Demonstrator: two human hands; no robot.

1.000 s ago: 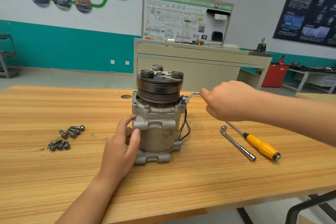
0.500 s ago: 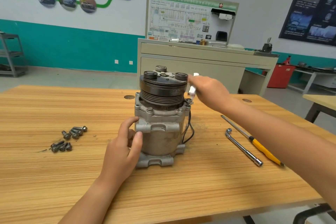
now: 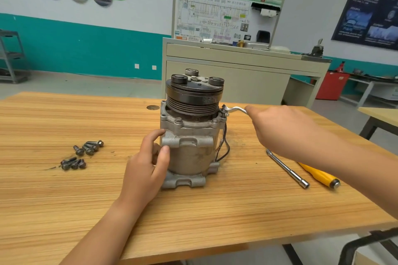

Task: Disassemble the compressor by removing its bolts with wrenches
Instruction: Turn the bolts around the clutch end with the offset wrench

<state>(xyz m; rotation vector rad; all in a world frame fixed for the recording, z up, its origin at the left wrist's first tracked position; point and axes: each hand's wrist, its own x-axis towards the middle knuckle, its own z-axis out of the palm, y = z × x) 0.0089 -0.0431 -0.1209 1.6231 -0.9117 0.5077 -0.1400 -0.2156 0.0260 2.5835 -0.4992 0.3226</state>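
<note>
One compressor (image 3: 191,135), gripped by the left hand (image 3: 146,168); right hand (image 3: 280,131) grasps one wrench (image 3: 235,110); loose bolts (image 3: 90,147) in two clusters at nine o'clock.

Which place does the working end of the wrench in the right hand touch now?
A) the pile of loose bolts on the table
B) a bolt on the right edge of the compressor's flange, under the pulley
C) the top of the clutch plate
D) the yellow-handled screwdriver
B: the right hand holds the wrench, whose end sits on a bolt at the flange edge of the compressor.
</note>
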